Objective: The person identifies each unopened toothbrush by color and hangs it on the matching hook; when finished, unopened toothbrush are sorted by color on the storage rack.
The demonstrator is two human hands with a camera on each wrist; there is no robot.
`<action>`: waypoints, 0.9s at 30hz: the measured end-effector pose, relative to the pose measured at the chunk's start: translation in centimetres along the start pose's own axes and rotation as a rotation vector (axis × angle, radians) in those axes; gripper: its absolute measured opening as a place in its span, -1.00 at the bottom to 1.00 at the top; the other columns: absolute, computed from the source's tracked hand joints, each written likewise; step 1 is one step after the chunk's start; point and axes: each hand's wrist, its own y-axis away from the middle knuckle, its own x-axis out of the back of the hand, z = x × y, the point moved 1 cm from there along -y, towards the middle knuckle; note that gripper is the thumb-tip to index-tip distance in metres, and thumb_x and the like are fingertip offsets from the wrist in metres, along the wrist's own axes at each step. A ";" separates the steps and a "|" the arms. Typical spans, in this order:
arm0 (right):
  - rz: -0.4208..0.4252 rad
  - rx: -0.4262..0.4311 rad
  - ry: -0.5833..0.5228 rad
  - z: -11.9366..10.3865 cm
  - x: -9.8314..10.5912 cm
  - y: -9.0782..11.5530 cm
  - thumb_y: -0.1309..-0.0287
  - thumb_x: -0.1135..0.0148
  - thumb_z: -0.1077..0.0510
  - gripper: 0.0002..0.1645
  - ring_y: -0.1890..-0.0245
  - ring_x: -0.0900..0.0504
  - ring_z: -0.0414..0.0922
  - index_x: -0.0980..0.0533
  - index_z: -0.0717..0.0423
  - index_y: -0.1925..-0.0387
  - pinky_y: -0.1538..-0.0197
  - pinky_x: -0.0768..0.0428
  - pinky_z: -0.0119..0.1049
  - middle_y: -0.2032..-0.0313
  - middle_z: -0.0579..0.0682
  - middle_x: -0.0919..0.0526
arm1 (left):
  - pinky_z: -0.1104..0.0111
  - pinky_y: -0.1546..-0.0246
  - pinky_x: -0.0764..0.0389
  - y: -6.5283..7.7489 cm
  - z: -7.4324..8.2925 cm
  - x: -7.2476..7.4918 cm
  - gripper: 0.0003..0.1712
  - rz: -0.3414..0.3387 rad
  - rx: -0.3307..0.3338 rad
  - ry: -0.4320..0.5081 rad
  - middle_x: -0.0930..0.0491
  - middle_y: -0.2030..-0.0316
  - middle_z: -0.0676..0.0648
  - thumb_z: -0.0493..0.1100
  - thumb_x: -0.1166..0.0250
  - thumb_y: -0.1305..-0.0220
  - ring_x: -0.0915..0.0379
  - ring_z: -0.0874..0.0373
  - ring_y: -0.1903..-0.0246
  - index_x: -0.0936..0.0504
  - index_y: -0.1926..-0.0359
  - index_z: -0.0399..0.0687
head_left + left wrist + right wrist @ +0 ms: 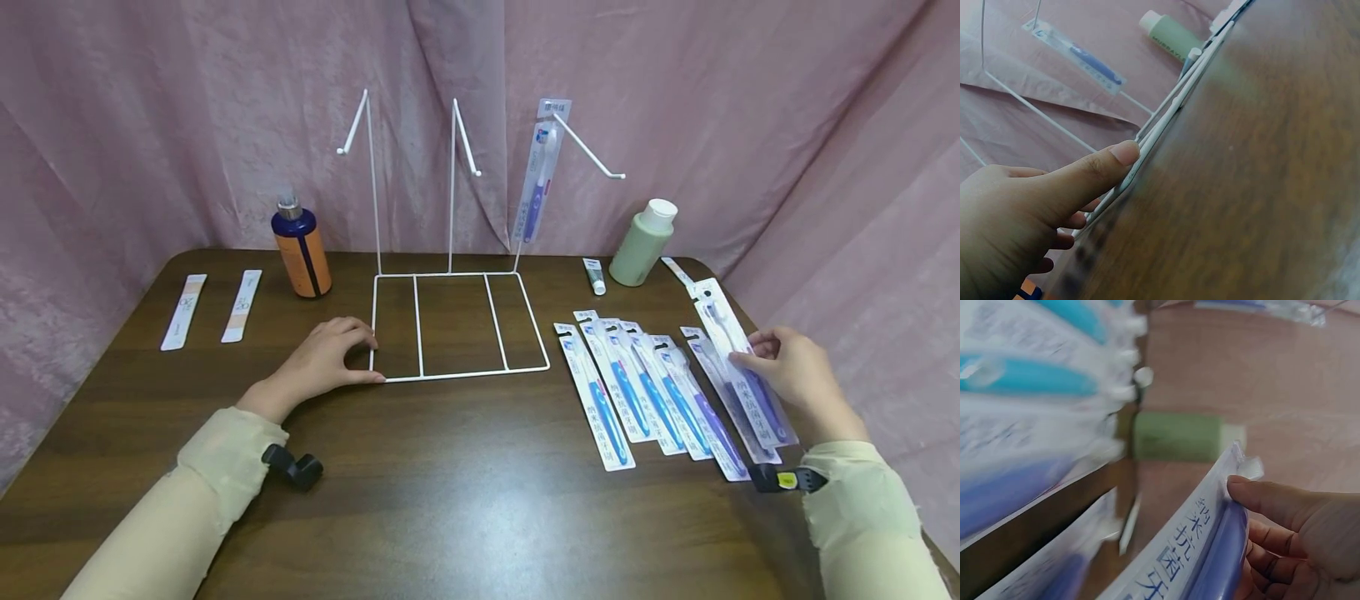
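My right hand (793,372) pinches a packaged toothbrush (738,367) by its edge, its purple handle showing through the clear cover. In the right wrist view the thumb lies on the front of this pack, fingers curled behind. At the left, my left hand (324,358) grips the front left corner of a white wire display rack (465,377), thumb on the front bar and fingers at the side bar. Another packaged toothbrush (542,171) hangs on the rack's right hook. Several packaged toothbrushes (596,396) with blue or purple handles lie fanned out near the right hand.
Behind the packs stand a green bottle (642,243) with a white cap and a small tube (595,276). An orange and blue bottle (303,254) is left of the rack, beside two flat white packets (242,306). A pink curtain (187,125) hangs behind the wooden table (420,500).
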 end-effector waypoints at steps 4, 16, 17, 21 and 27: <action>0.052 0.025 -0.022 -1.9 1.1 -0.1 -0.15 -0.32 -0.02 -0.49 0.49 -0.39 -0.38 -0.47 0.34 0.11 0.43 -0.33 -0.49 0.32 0.20 -0.60 | -0.05 -0.17 -0.33 0.1 0.0 0.0 -0.43 0.000 0.006 -0.005 -0.58 0.02 -0.11 0.22 -0.50 0.11 -0.41 -0.09 -0.08 -0.63 0.17 -0.04; 0.214 0.133 -0.095 -8.6 3.6 0.3 -0.09 -0.38 0.02 -0.56 0.54 -0.33 -0.56 -0.49 0.22 0.11 0.49 -0.33 -0.60 0.38 0.05 -0.59 | -0.04 -0.15 -0.36 0.0 -0.1 -0.2 -0.43 0.016 -0.019 -0.014 -0.58 0.04 -0.11 0.22 -0.50 0.12 -0.44 -0.07 -0.05 -0.64 0.18 -0.04; 0.221 0.142 -0.098 -9.0 3.7 0.3 -0.09 -0.39 0.03 -0.56 0.54 -0.32 -0.57 -0.49 0.23 0.11 0.50 -0.32 -0.61 0.38 0.06 -0.59 | -0.04 -0.15 -0.36 0.1 -0.1 -0.3 -0.43 0.014 -0.020 -0.014 -0.58 0.04 -0.11 0.23 -0.49 0.11 -0.44 -0.07 -0.05 -0.64 0.18 -0.04; 0.237 0.176 -0.141 -10.6 4.1 0.2 -0.10 -0.39 0.07 -0.55 0.52 -0.34 -0.61 -0.48 0.26 0.07 0.49 -0.35 -0.67 0.37 -0.02 -0.58 | -0.03 -0.15 -0.35 0.2 -0.2 -0.5 -0.44 0.007 -0.015 -0.010 -0.58 0.04 -0.10 0.24 -0.49 0.10 -0.44 -0.07 -0.06 -0.63 0.18 -0.03; 0.285 0.199 -0.244 -13.4 4.4 0.0 -0.10 -0.38 0.07 -0.52 0.48 -0.40 -0.60 -0.48 0.26 0.03 0.38 -0.39 -0.77 0.38 -0.32 -0.48 | -0.04 -0.17 -0.33 0.1 -0.2 -0.3 -0.43 0.006 -0.005 -0.001 -0.58 0.03 -0.11 0.23 -0.49 0.10 -0.43 -0.07 -0.06 -0.64 0.16 -0.04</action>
